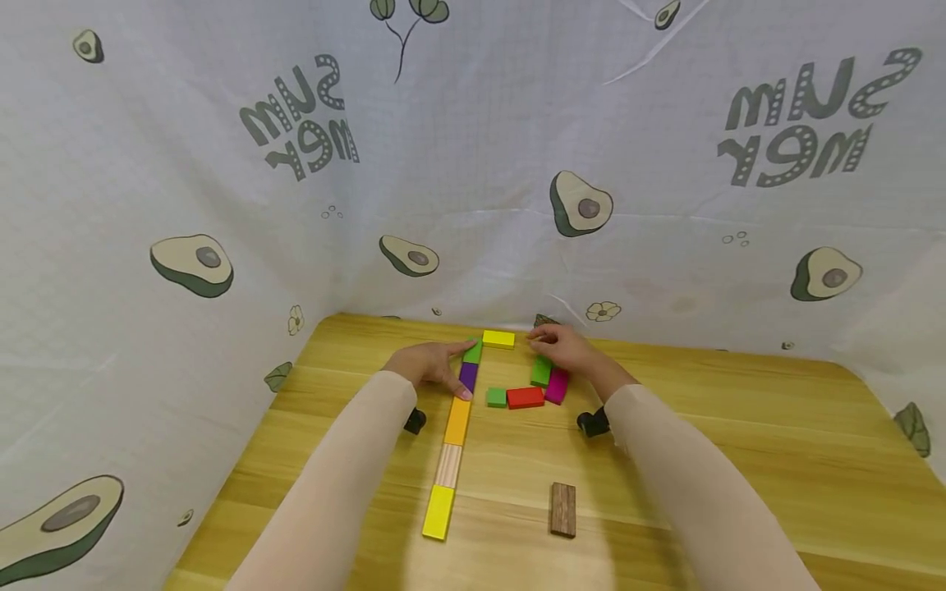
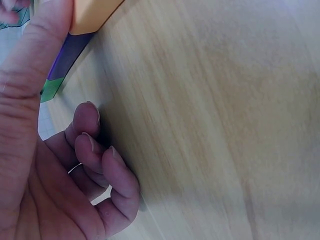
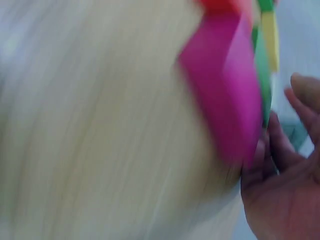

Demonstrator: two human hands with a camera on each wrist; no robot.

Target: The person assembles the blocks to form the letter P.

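My left hand (image 1: pixel 427 365) lies along a row of flat blocks, its thumb at the orange block (image 1: pixel 457 423) and its index finger reaching to a green block (image 1: pixel 472 353). A purple block (image 1: pixel 468 376) sits between those two. In the left wrist view the other fingers (image 2: pixel 120 175) curl loosely above the table, holding nothing. My right hand (image 1: pixel 571 349) is over the far end of another green block (image 1: pixel 541 375), which lies beside a magenta block (image 1: pixel 557 386). In the blurred right wrist view, its thumb stands apart from the fingers, which are right by these two blocks.
The row continues nearer with a pale striped block (image 1: pixel 448 465) and a yellow block (image 1: pixel 438 513). Another yellow block (image 1: pixel 498 340) lies across its far end. A small green block (image 1: pixel 496 398) and a red block (image 1: pixel 525 398) lie mid-table; a dark brown block (image 1: pixel 562 510) lies nearer.
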